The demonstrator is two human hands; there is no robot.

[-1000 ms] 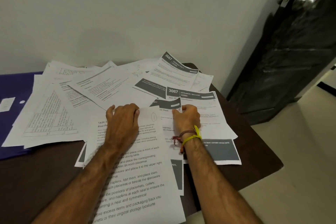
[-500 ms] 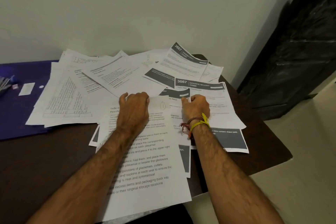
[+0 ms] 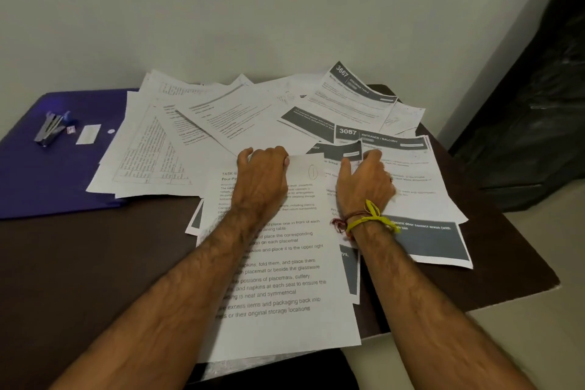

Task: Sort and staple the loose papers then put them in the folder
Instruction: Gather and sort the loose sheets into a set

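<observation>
- Head view: a dark table (image 3: 95, 263) against a pale wall, loose papers (image 3: 240, 117) fanned across it.
- My left hand (image 3: 261, 182) curls over the far edge of the top sheet (image 3: 285, 279), its long axis running twelve to six toward me; my right hand (image 3: 364, 182), nearer the "3087 ENTRANCE / BALCONY" sheet (image 3: 408, 168), pinches a grey-banded page (image 3: 340, 152).
- Folder (image 3: 47, 174) and stapler (image 3: 52, 128) lie at ten o'clock; another sheet (image 3: 351, 89) reads "3667".

Matt white papers (image 3: 253, 123), smooth purple plastic folder (image 3: 38, 174) – shiny metal stapler (image 3: 52, 128), dark wood-look table (image 3: 95, 263)
</observation>
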